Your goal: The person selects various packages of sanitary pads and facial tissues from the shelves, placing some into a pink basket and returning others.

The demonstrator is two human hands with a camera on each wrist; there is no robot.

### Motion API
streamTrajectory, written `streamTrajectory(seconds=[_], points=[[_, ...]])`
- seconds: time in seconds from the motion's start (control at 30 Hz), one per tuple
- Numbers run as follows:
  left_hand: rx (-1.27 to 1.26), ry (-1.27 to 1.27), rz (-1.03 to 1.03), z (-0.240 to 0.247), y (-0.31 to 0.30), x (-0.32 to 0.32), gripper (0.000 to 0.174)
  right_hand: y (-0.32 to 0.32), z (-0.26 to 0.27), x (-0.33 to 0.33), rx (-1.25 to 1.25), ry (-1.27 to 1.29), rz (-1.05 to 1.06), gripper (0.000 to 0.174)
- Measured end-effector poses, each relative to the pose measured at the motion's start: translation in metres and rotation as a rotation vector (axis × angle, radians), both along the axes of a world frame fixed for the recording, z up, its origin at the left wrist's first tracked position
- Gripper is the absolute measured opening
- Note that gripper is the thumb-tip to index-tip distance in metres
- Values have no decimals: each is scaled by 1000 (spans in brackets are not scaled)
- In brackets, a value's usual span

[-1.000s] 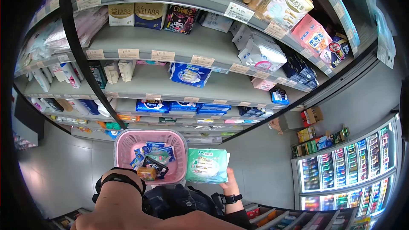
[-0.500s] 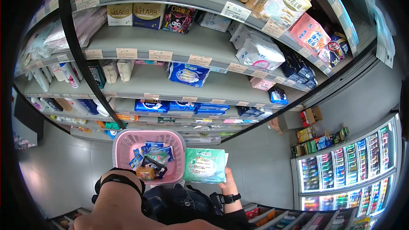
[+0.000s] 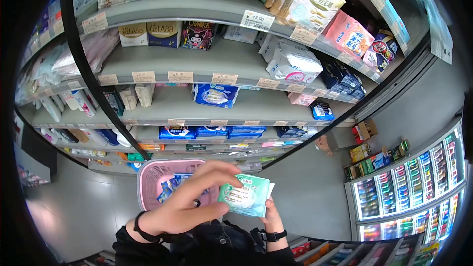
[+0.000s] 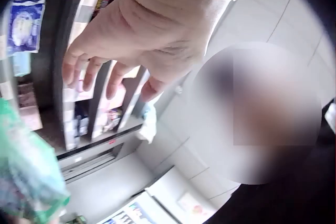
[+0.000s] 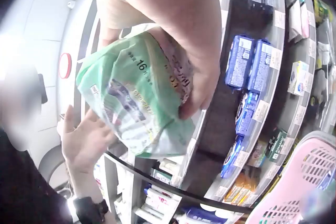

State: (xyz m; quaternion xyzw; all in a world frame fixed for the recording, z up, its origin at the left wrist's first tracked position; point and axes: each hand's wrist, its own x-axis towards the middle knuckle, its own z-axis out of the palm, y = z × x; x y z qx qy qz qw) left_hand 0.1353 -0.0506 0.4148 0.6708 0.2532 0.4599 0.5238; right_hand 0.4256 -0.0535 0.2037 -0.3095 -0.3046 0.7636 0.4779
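Observation:
In the head view my right hand [image 3: 271,213] grips the right end of a green soft package [image 3: 246,198]. My left hand [image 3: 189,202] hovers over the pink basket [image 3: 144,187] with fingers spread, their tips overlapping the package's left side; contact cannot be told there. The left wrist view has the left hand [image 4: 152,40] with its fingers apart and nothing held, the green package [image 4: 29,166] off to one side. In the right wrist view the right hand [image 5: 173,19] clasps the package [image 5: 136,98] between thumb and fingers, and the left hand [image 5: 86,142] is open beyond it.
Shelves [image 3: 197,59] of packs and bottles rise in front, with a black post [image 3: 88,64] at left. Small packets [image 3: 170,187] lie in the basket. A lit drinks cooler [image 3: 409,182] and boxes [image 3: 364,130] are at the right; low shelving [image 3: 315,252] runs behind the body.
The left arm has swung up from its lowered place, bringing the left hand over the basket and beside the package. The package has shifted slightly right with the right hand, and the head view has shifted.

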Motion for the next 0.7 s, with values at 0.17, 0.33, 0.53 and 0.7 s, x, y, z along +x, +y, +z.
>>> streamTrajectory(seconds=[0.17,0.33,0.53,0.7], points=[[-41,443,33,-87,-8,33,70,1,39,-22,96,-161,-77,97],[-178,258,263,-124,-9,49,105,-9,77,-41,493,-635,-38,94],[-579,-101,339,-138,-4,27,79,-10,77,-36,615,-714,-77,91],[-997,-492,124,-159,-14,13,70,-11,65,-38,220,-261,18,85]])
